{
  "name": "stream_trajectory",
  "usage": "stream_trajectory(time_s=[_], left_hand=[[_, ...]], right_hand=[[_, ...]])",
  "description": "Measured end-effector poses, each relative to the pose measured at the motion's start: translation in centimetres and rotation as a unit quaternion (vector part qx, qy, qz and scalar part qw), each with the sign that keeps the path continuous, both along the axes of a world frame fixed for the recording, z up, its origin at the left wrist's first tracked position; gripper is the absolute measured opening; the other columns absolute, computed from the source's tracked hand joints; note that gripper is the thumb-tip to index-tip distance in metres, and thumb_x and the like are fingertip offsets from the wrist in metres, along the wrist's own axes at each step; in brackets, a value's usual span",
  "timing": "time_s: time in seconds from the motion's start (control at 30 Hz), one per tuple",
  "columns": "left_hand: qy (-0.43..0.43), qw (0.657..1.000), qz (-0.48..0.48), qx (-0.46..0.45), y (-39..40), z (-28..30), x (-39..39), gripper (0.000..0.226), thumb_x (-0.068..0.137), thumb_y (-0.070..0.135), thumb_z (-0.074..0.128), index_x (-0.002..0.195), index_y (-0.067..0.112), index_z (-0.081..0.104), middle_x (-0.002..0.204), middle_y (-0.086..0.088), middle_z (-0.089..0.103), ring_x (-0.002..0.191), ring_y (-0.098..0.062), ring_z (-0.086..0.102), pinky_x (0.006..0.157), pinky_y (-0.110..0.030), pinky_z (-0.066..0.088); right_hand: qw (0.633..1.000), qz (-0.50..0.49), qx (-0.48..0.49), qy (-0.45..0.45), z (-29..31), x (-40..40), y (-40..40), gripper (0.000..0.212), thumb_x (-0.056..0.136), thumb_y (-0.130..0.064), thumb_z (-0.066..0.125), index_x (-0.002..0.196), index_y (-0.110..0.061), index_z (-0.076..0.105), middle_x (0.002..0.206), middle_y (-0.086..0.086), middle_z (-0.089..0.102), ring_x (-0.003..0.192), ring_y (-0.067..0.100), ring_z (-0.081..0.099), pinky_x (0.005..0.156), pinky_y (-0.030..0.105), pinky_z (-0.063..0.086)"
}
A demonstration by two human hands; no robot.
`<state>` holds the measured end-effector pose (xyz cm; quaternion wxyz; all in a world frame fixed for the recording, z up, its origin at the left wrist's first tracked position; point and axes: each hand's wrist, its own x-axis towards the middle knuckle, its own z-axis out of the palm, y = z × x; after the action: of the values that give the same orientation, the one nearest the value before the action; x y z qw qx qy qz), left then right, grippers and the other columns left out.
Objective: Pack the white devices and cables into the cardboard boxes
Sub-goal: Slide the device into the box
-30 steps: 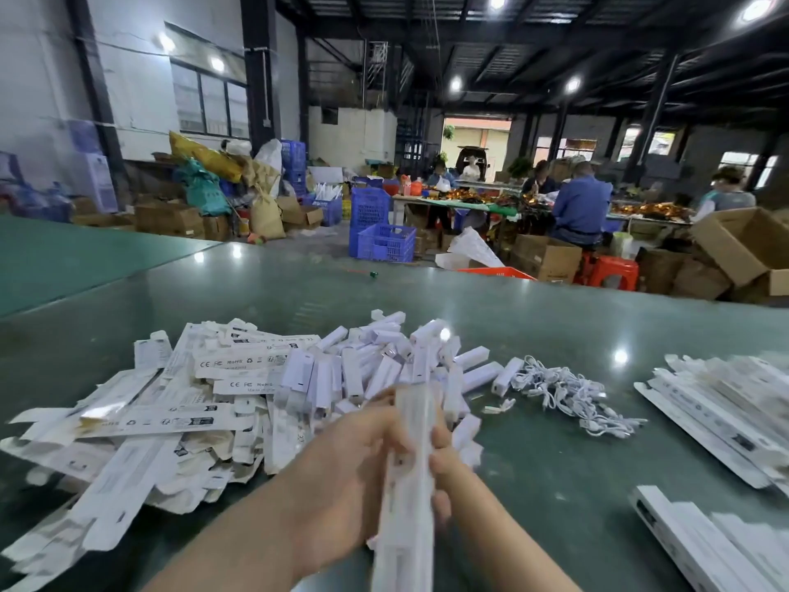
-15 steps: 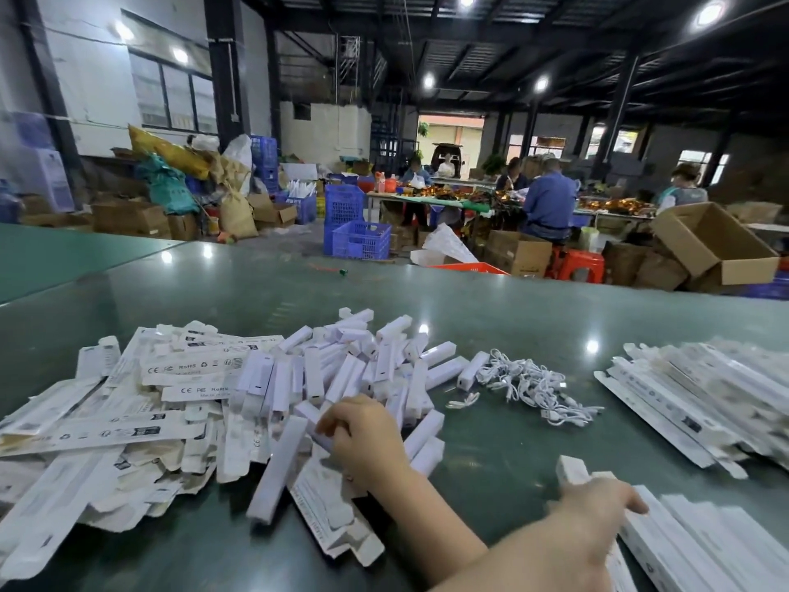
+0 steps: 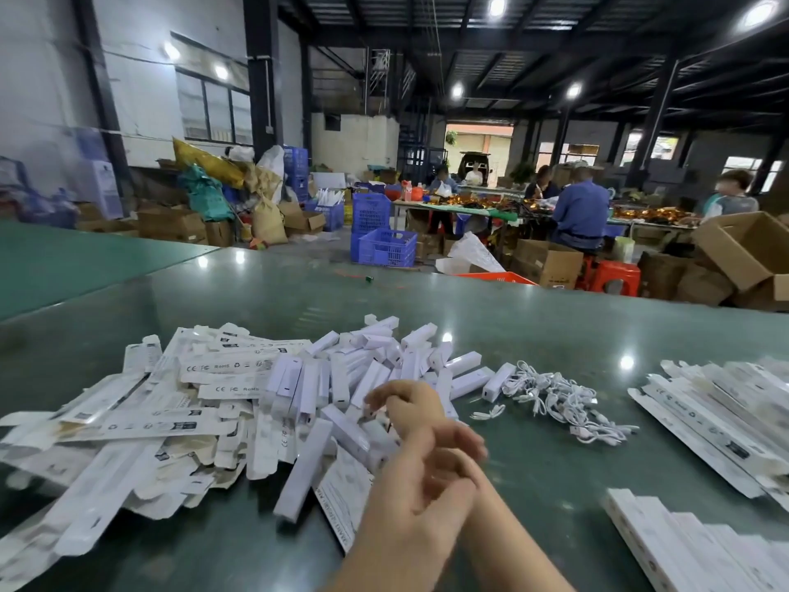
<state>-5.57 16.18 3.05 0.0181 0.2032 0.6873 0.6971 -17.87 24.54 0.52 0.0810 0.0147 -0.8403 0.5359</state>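
Head view, worktable; green table top (image 3: 555, 335) glossy, lamp reflections on it.

White devices (image 3: 375, 369): loose heap of short bars at table centre, lying crosswise over one another; cables (image 3: 563, 399): tangled white bundle just right of the heap, one coiled cable apart at its near-left edge.

Flattened cardboard boxes (image 3: 149, 412): wide untidy pile left of the devices, printed faces up, overlapping the heap's left edge; one long assembled box (image 3: 303, 467) lies tilted at the pile's near side, over a printed leaflet (image 3: 341, 497).

Filled boxes (image 3: 704, 412): long white ones stacked at the right edge of the table; second row (image 3: 683, 544) side by side at lower right.

Left hand (image 3: 405, 403): at the near edge of the device heap, fingers curled downward and touching the bars; cannot tell whether anything is gripped. Right hand (image 3: 431, 480): nearer the camera, crossing above the left forearm, motion-blurred; fingers spread loosely, nothing in it.

Background: blue crates (image 3: 384, 245), brown cartons, people seated at a far table.
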Motion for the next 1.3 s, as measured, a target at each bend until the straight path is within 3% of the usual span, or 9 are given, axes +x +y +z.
stream_trajectory(time_s=[0.1,0.23,0.43,0.6,0.8,0.97,1.1,1.2,1.3], left_hand=[[0.116,0.952,0.206,-0.194,-5.7,-2.6,-2.8,0.028,0.078,0.013,0.062,0.091,0.037,0.058,0.101,0.008,0.057,0.087,0.0,0.044,0.077,-0.01,0.034],[0.115,0.741,0.308,-0.585,-13.2,-4.9,-6.2,0.041,0.089,0.034,0.051,0.129,0.032,0.042,0.14,0.01,0.037,0.127,-0.014,0.028,0.106,-0.034,0.025],[0.129,0.679,0.291,-0.662,-14.9,-6.4,-7.9,0.052,0.085,0.033,0.058,0.133,0.041,0.04,0.126,0.011,0.043,0.117,-0.016,0.037,0.09,-0.036,0.029],[0.255,0.704,0.289,-0.597,-14.1,-5.6,-8.4,0.059,0.026,0.024,0.095,0.079,0.022,0.069,0.081,0.001,0.064,0.072,-0.027,0.06,0.059,-0.039,0.045],[0.283,0.732,0.231,-0.575,-13.8,-4.3,-10.2,0.019,0.076,0.035,0.076,0.093,0.041,0.072,0.091,0.015,0.059,0.093,-0.015,0.055,0.077,-0.032,0.039],[0.19,0.922,0.231,-0.245,-14.0,-1.3,-11.4,0.013,0.083,0.018,0.07,0.086,0.03,0.076,0.083,0.006,0.057,0.073,-0.009,0.052,0.061,-0.014,0.039],[0.177,0.952,0.231,-0.092,-13.7,2.9,-10.4,0.017,0.083,0.04,0.057,0.082,0.034,0.073,0.094,0.009,0.061,0.082,-0.001,0.056,0.068,-0.013,0.043],[0.132,0.969,0.205,0.034,-13.2,5.5,-8.9,0.023,0.085,0.041,0.052,0.075,0.032,0.07,0.084,0.009,0.067,0.083,-0.005,0.058,0.078,-0.021,0.042],[0.087,0.973,0.099,0.191,-12.5,6.6,-7.3,0.031,0.088,0.033,0.047,0.07,0.024,0.07,0.083,0.006,0.062,0.079,-0.011,0.054,0.078,-0.031,0.04]], right_hand=[[0.999,0.012,-0.037,0.015,0.9,0.2,0.2,0.045,0.08,0.007,0.037,0.068,-0.022,0.069,0.07,-0.011,0.067,0.056,0.006,0.052,0.054,0.017,0.043],[0.999,0.039,-0.019,0.033,1.5,0.9,-0.6,0.046,0.082,0.006,0.039,0.068,-0.026,0.068,0.07,-0.014,0.066,0.038,-0.004,0.044,0.041,0.007,0.032],[0.998,0.061,0.034,0.009,1.0,1.0,-1.8,0.047,0.083,0.003,0.038,0.067,-0.031,0.065,0.077,-0.011,0.067,0.07,0.014,0.057,0.065,0.024,0.05],[0.996,0.067,0.059,0.012,0.7,1.1,-2.5,0.046,0.086,0.003,0.038,0.071,-0.031,0.066,0.077,-0.013,0.067,0.06,0.008,0.053,0.056,0.02,0.046],[0.996,0.077,0.035,0.023,0.9,1.4,-2.6,0.047,0.085,0.002,0.038,0.07,-0.032,0.067,0.078,-0.013,0.067,0.044,0.006,0.04,0.044,0.013,0.035],[0.996,0.065,0.025,0.049,1.6,1.7,-2.4,0.049,0.084,0.002,0.038,0.068,-0.034,0.067,0.079,-0.019,0.068,0.055,0.016,0.053,0.053,0.015,0.043],[0.991,0.088,0.044,0.086,2.6,2.3,-2.5,0.042,0.085,0.0,0.044,0.088,-0.035,0.067,0.095,-0.022,0.064,0.08,-0.004,0.056,0.069,0.013,0.039],[0.975,0.159,0.098,0.123,3.6,3.2,-2.7,0.043,0.09,-0.019,0.056,0.125,-0.043,0.049,0.124,-0.031,0.043,0.106,-0.007,0.044,0.089,0.01,0.035],[0.963,0.229,0.095,0.106,5.1,4.6,-3.3,0.053,0.086,-0.04,0.063,0.133,-0.047,0.04,0.128,-0.037,0.039,0.124,-0.005,0.036,0.102,0.02,0.031]])
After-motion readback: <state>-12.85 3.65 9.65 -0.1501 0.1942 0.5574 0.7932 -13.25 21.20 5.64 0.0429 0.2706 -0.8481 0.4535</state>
